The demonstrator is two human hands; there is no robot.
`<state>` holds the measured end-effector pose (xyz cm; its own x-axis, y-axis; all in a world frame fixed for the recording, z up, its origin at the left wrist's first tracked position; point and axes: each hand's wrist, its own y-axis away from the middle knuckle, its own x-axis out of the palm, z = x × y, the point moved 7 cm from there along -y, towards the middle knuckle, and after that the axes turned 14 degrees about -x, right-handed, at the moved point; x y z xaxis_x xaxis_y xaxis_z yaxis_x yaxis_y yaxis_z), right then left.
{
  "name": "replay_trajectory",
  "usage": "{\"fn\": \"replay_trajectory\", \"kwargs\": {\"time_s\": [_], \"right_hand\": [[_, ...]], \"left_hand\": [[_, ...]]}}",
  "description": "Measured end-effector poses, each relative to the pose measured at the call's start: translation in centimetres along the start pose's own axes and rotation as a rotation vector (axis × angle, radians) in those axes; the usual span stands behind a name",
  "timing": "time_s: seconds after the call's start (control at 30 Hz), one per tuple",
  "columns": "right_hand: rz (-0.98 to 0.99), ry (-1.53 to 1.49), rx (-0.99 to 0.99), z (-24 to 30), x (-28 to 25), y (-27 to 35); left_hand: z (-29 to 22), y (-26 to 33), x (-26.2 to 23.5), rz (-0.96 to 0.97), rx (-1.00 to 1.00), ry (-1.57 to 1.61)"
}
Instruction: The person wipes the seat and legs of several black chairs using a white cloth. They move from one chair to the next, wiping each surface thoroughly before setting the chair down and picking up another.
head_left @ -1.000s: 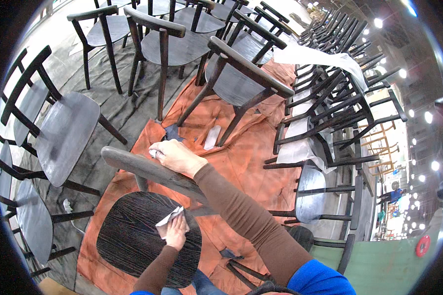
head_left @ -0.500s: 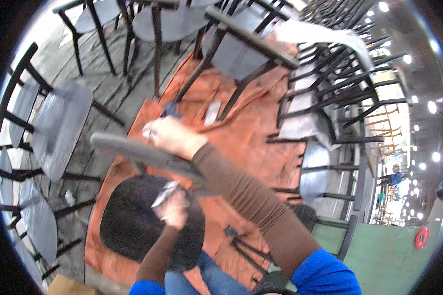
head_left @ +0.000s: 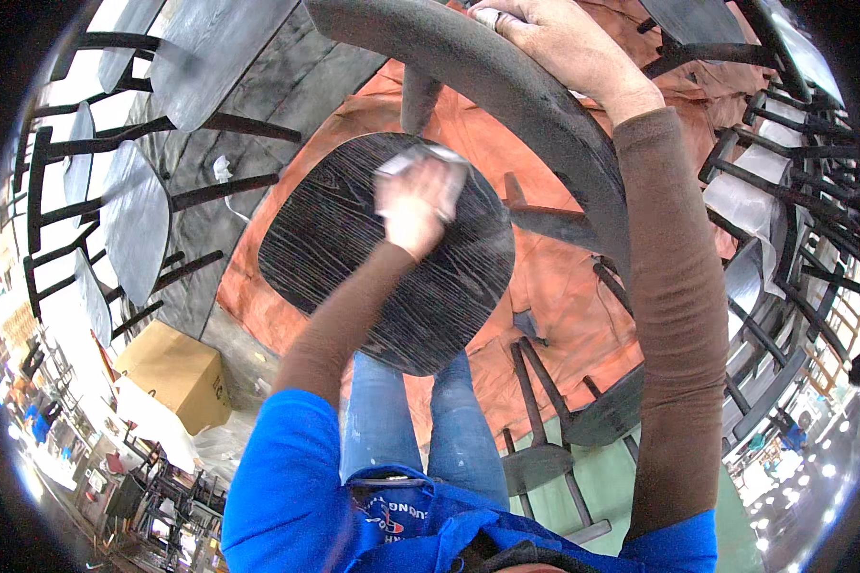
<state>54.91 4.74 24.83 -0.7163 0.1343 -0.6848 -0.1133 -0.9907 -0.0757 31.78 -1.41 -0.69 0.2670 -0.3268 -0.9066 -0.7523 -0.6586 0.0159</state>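
Observation:
A chair with a dark, wood-grained seat [head_left: 344,210] and a broad curved black backrest [head_left: 487,81] stands in front of me. My left hand [head_left: 419,205], smeared by motion, presses a folded white sheet [head_left: 449,164] against the far part of the seat. Whether this sheet is cloth or paper I cannot tell. My right hand [head_left: 569,48] wraps over the top edge of the backrest and grips it. Something white lies about its fingers, too small to name. The seat's near edge is close to my knees.
Orange sheeting [head_left: 569,344] covers the floor under the chair. Other chairs stand to the left with grey seats [head_left: 136,202], and stacked chairs [head_left: 784,172] on the right. A cardboard box [head_left: 174,368] sits at the lower left. Small dark stools [head_left: 540,468] are near my right side.
My view has swung to look more directly down at the seat. The left hand with the white sheet has moved to the seat's far part. My right hand stays on the backrest.

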Motion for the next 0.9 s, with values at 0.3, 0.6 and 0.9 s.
{"fn": "replay_trajectory", "kwargs": {"time_s": [0.3,0.6,0.9], "right_hand": [[0.034,0.029,-0.074,-1.3,0.5,0.0],[0.061,0.014,-0.129,-0.2,0.4,0.0],[0.047,0.017,-0.011,-0.5,0.3,0.1]], "left_hand": [[2.3,-1.6,-1.1,0.012,0.155,-0.038],[-9.1,8.1,5.8,0.484,0.170,0.058],[1.6,-2.3,-3.2,-0.088,0.188,-0.005]]}}
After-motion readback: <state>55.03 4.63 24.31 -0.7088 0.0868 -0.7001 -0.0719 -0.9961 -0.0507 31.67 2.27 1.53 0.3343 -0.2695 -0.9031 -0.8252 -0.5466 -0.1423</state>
